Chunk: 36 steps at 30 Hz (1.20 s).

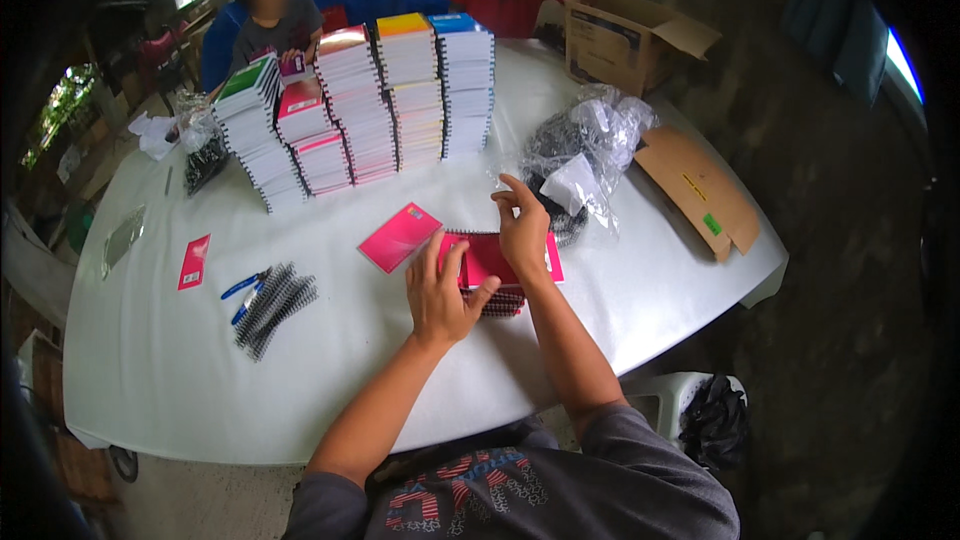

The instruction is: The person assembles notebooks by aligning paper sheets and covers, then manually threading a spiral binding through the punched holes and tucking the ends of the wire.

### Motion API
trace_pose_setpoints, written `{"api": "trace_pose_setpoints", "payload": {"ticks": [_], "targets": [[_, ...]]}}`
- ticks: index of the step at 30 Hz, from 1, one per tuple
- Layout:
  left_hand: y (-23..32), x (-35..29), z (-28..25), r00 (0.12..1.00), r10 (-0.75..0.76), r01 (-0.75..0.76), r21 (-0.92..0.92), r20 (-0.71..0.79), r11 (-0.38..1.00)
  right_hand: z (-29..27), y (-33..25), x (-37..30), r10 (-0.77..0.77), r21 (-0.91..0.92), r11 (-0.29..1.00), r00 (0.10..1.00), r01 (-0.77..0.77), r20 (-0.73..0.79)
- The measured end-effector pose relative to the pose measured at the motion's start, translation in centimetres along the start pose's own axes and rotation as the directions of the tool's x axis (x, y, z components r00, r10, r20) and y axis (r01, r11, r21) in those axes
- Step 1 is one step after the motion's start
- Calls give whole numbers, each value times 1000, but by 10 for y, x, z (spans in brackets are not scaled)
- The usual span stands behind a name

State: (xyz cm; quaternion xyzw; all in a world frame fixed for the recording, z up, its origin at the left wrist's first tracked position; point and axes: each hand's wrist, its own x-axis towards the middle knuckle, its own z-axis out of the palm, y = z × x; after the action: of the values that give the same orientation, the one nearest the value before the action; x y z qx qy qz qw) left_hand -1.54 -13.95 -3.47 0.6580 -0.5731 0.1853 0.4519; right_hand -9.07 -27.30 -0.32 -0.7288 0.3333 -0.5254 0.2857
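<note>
A small stack of red-covered notebooks (488,260) with black spiral bindings sits in front of me on the white table. My left hand (440,292) rests at the stack's left side, its fingers and thumb spread and nothing gripped in them. Above the right part of the stack, my right hand (522,235) is raised with bent fingers apart, and I see nothing held there. A loose pink-red cover (401,237) lies flat just left of the stack. Part of the stack is hidden behind both hands.
Tall stacks of spiral notebooks (362,120) stand at the far left-centre. Loose black coils (275,310) lie beside blue-handled pliers (245,285) and a red card (194,262). Clear plastic bags (595,135), a flattened cardboard piece (698,185) and an open box (610,45) are to the right. Two people are across the table.
</note>
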Motion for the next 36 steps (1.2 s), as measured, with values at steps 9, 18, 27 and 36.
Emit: {"api": "trace_pose_setpoints", "payload": {"ticks": [9, 18, 27, 36], "targets": [[-13, -2, 3, 996, -72, 74, 37, -55, 997, -43, -11, -43, 174, 295, 955, 865, -31, -471], [-26, -1, 9, 966, -177, 134, -221, -186, 966, -15, -10, -94, 225, 181, 963, 966, -200, -131], [-31, -11, 17, 919, -368, 291, -393, -138, 872, -6, -5, -102, 282, 97, 959, 914, -265, -292], [-6, -13, 16, 771, -637, 468, -657, -23, 590, 2, -1, -86, 514, 490, 788, 837, -374, -186]]}}
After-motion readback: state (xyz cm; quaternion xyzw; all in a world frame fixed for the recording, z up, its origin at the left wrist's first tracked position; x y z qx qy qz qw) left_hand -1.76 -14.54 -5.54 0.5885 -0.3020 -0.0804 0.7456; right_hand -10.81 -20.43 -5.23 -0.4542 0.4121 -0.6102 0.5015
